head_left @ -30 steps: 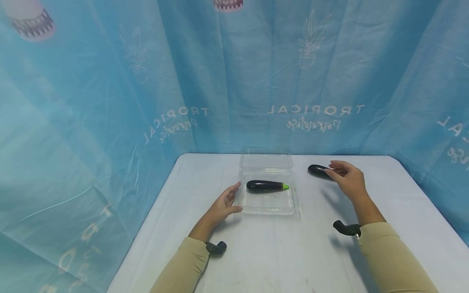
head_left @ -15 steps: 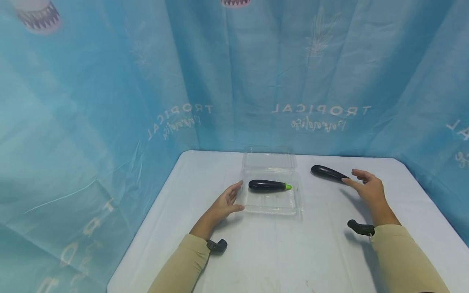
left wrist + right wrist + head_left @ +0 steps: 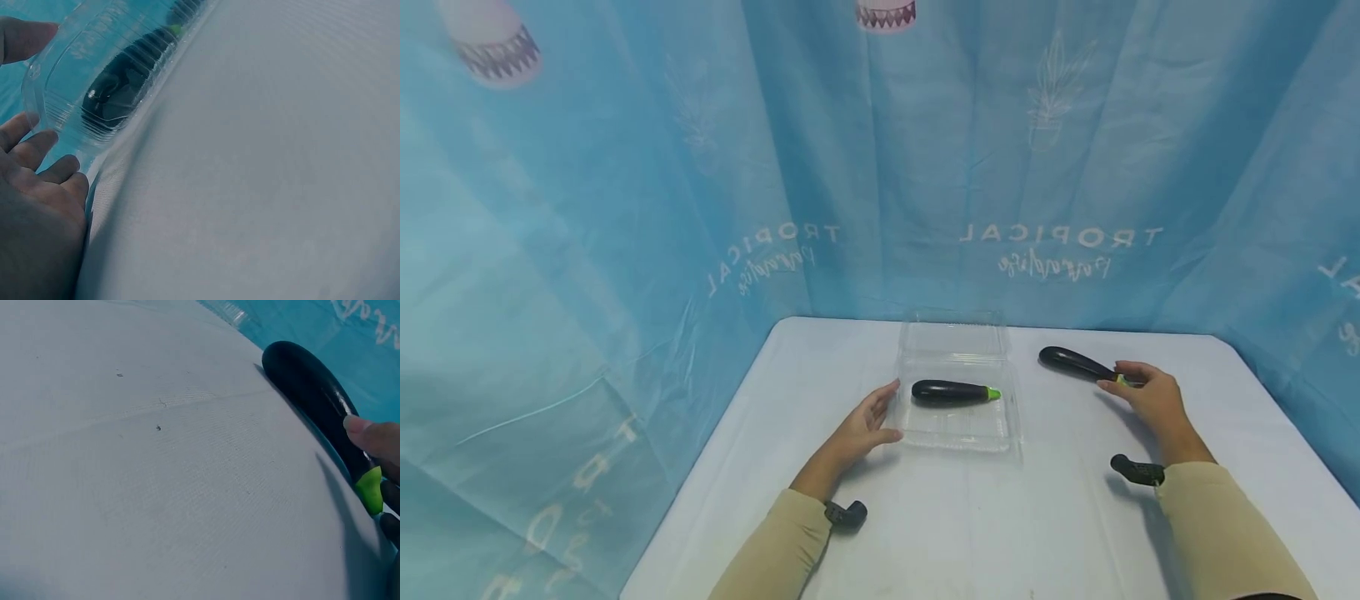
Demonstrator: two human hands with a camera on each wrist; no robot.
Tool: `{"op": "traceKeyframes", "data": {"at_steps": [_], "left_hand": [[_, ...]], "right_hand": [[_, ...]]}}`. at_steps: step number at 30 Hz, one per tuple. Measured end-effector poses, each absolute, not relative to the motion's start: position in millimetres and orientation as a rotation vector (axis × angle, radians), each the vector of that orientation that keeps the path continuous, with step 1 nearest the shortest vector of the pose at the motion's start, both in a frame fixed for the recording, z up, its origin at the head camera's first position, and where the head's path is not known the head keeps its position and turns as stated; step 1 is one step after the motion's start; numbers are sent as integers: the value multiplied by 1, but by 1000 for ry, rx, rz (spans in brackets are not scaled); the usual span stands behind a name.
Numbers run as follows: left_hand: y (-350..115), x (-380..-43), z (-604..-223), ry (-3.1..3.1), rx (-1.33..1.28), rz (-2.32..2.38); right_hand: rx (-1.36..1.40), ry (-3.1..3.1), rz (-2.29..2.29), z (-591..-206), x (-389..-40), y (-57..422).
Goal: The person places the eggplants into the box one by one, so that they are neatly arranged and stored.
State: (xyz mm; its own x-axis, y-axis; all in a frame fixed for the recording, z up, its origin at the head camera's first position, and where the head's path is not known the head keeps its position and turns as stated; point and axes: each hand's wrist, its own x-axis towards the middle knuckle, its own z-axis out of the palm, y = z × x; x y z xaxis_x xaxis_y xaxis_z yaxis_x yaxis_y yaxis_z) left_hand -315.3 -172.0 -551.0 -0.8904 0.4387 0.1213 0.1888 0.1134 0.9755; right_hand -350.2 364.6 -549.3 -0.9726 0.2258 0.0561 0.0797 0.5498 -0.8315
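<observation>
An open clear plastic clamshell container (image 3: 955, 429) sits on the table with its lid (image 3: 953, 337) folded back. Inside it lies a black eggplant (image 3: 951, 392) with a green stem end pointing right. My left hand (image 3: 859, 429) is spread along the container's left side, thumb and fingertips at its edge, as the left wrist view also shows. At the right, my right hand (image 3: 1153, 404) pinches a second eggplant (image 3: 1075, 362) near its green end. In the right wrist view the thumb (image 3: 369, 434) lies on the dark body and curled fingers show beside the green stem (image 3: 370, 490).
A white cloth covers the table (image 3: 970, 533). Blue printed curtains (image 3: 925, 167) hang behind it and at the sides. A dark wrist-worn camera (image 3: 846, 515) projects from the left wrist, and another camera (image 3: 1137, 471) from the right.
My right hand has moved right along the second eggplant to its green end, and its fingers have come together there. My left hand stays at the container. The head view has shifted slightly.
</observation>
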Motion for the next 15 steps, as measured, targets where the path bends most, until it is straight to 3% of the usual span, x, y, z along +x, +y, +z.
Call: {"op": "traceKeyframes", "data": {"at_steps": [15], "left_hand": [[-171,-315,-550,2169,627,1866]], "right_hand": [[-195,-2661,1240,-553,-363,363]]}}
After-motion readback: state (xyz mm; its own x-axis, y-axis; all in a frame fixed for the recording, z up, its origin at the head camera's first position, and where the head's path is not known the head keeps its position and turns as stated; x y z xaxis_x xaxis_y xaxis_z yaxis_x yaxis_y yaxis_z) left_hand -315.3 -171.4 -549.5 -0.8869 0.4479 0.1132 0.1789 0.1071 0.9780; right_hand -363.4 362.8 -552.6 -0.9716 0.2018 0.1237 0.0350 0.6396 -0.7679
